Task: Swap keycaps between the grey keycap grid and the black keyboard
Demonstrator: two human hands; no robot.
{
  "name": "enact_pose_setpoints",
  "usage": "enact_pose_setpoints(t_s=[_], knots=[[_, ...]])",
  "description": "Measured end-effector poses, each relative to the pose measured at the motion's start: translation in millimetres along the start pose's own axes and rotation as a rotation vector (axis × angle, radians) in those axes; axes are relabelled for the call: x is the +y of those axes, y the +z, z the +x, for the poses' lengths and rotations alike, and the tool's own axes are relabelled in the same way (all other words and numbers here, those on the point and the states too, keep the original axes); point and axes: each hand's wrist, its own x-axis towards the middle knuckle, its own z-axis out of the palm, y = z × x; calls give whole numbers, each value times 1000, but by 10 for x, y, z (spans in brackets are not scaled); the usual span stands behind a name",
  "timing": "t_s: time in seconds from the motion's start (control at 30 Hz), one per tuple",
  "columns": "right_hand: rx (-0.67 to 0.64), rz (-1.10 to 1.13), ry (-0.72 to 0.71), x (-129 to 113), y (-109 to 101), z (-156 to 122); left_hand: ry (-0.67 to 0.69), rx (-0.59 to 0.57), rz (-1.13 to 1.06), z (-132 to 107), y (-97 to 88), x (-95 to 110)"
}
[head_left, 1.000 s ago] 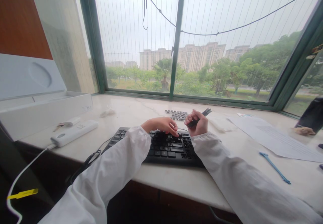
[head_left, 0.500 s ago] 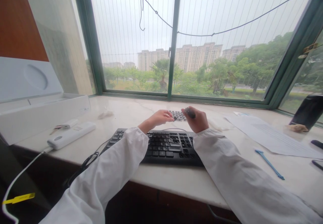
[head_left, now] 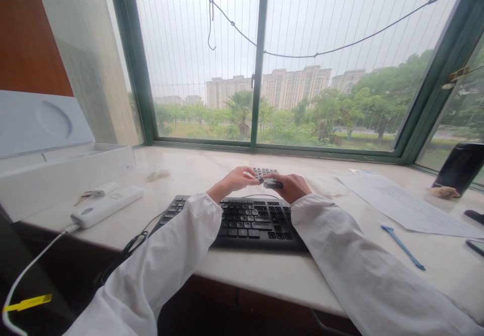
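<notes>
A black keyboard [head_left: 242, 222] lies on the pale marble sill in front of me. Beyond its far edge my two hands meet over a group of loose grey keycaps [head_left: 264, 172]. My right hand [head_left: 289, 185] is closed around a small dark tool [head_left: 271, 183], whose tip points left. My left hand [head_left: 236, 179] has its fingers curled and pinched at that tip, touching it; what it pinches is too small to name. Both arms wear white sleeves.
A white power strip [head_left: 106, 206] with its cable and an open white box [head_left: 64, 167] sit at the left. Printed paper sheets [head_left: 404, 200], a blue tool [head_left: 403, 247] and a dark phone [head_left: 459, 167] lie to the right. Window frames close the back.
My left hand left the keyboard keys and moved forward to the loose keycaps. My right hand lowered, turned the dark tool toward the left hand, and both hands came together.
</notes>
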Motion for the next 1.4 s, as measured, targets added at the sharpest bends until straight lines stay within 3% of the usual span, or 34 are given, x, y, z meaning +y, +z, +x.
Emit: enact_pose_setpoints(t_s=[0.43, 0.7, 0.87, 1.1, 1.27, 1.4], knots=[[-67, -48, -41, -11, -38, 3, 58, -78, 58, -1, 4, 1], [-58, -100, -14, 3, -14, 1, 416, 81, 238, 23, 70, -60], [-65, -94, 18, -11, -12, 1, 496, 177, 340, 10, 105, -69], [-46, -136, 253, 8, -26, 14, 461, 385, 519, 16, 56, -90], [-175, -182, 410, 80, -66, 24, 387, 384, 572, -17, 51, -57], [-202, -195, 465, 128, -130, 26, 299, 360, 610, -46, 32, -25]])
